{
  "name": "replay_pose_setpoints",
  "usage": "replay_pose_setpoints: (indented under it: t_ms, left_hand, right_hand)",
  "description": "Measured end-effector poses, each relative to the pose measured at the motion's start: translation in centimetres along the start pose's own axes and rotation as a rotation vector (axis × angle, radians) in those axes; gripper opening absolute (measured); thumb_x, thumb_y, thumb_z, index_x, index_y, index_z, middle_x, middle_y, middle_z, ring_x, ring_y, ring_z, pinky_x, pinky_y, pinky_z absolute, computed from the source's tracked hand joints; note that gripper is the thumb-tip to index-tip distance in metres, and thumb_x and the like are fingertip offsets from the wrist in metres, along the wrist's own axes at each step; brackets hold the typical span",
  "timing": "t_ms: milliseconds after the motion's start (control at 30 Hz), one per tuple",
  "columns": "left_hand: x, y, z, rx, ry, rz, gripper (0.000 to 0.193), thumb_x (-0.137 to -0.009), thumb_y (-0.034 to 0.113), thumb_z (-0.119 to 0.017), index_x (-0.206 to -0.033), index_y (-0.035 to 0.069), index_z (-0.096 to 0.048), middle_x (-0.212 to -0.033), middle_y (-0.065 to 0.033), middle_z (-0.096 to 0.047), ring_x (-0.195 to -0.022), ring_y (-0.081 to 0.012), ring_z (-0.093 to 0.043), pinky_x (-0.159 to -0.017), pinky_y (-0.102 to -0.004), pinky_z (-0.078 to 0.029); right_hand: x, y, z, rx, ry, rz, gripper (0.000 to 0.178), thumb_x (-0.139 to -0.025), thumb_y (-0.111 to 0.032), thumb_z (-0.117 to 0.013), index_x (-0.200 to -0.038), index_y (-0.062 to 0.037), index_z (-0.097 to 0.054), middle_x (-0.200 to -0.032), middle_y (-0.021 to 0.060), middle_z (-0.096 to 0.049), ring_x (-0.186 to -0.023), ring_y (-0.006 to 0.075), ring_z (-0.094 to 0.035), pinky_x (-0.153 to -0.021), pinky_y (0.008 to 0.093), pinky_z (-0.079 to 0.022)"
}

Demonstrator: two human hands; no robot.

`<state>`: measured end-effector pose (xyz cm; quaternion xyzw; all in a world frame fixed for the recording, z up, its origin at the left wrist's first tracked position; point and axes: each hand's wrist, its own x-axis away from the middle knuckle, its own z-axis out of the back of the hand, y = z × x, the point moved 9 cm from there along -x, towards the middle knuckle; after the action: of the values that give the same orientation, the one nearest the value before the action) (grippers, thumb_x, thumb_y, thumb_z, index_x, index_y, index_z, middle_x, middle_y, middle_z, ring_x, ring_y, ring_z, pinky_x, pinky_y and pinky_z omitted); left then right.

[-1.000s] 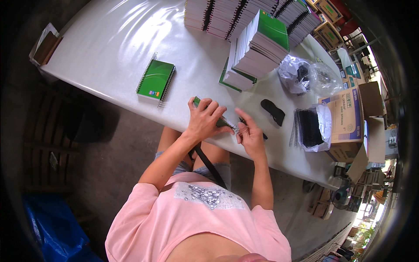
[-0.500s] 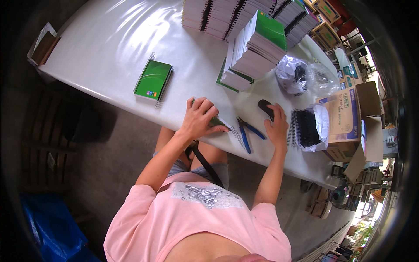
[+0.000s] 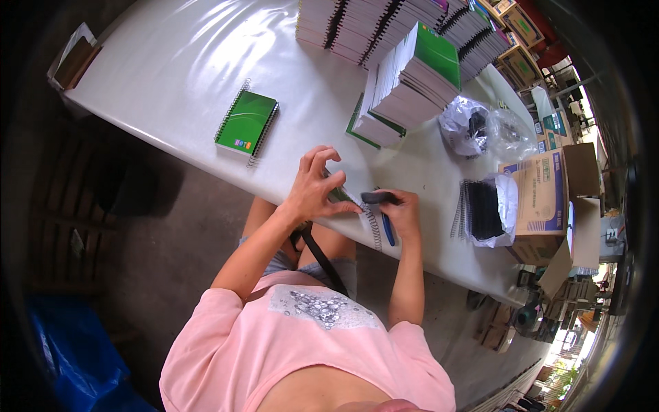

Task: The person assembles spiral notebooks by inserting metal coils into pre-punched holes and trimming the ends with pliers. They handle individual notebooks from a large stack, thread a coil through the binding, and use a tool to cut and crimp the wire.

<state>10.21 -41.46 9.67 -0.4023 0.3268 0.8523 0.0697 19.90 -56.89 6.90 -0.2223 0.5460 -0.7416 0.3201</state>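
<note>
On your side of the pile of green-covered notebooks (image 3: 414, 82), near the edge of the white counter (image 3: 309, 120), your left hand (image 3: 316, 185) arches over a small green notebook (image 3: 336, 194), thumb at its coil end; whether the fingers grip it, you cannot tell from this view. From that notebook a loose wire coil (image 3: 374, 230) trails toward you. Also on your side of the pile, your right hand (image 3: 403, 211) grasps a slim black object (image 3: 377, 198), above blue-handled pliers (image 3: 388, 231) that are mostly hidden. Left of the pile, well apart, another green notebook (image 3: 247, 123) lies flat, its coils sticking out past both ends. Right of the pile sit clear plastic bags (image 3: 511, 134); farther right and closer to you, black coils (image 3: 484, 206) in white wrapping lie beside an open cardboard box (image 3: 539, 196). Beyond the pile stand rows of bound books (image 3: 371, 34).
</note>
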Motion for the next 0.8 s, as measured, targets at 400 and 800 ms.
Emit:
replay_pose_setpoints:
  t_ms: [400, 800]
  left_hand:
    - [-0.8, -0.2, 0.2, -0.008, -0.002, 0.031, 0.057, -0.052, 0.053, -0.081, -0.074, 0.009, -0.052, -0.114, -0.0163, -0.037, -0.110, -0.0370, -0.035, -0.090, -0.0452, -0.036]
    - [0.3, -3.4, -0.7, 0.302, 0.025, 0.230, 0.078, -0.043, 0.047, -0.088, -0.093, 0.008, -0.044, -0.106, -0.0146, -0.034, -0.093, -0.0299, -0.040, -0.076, -0.0391, -0.042]
  right_hand:
    - [-2.0, -4.0, -0.1, 0.189, 0.037, 0.206, 0.022, -0.066, 0.008, -0.064, -0.085, -0.0010, -0.070, -0.083, 0.0104, -0.069, -0.076, 0.0181, -0.065, -0.070, 0.0278, -0.051]
    - [-2.8, -1.8, -1.2, -0.042, 0.079, 0.083, 0.026, -0.070, 0.008, -0.057, -0.088, -0.0050, -0.071, -0.081, 0.0063, -0.070, -0.066, 0.0096, -0.060, -0.064, 0.0224, -0.047]
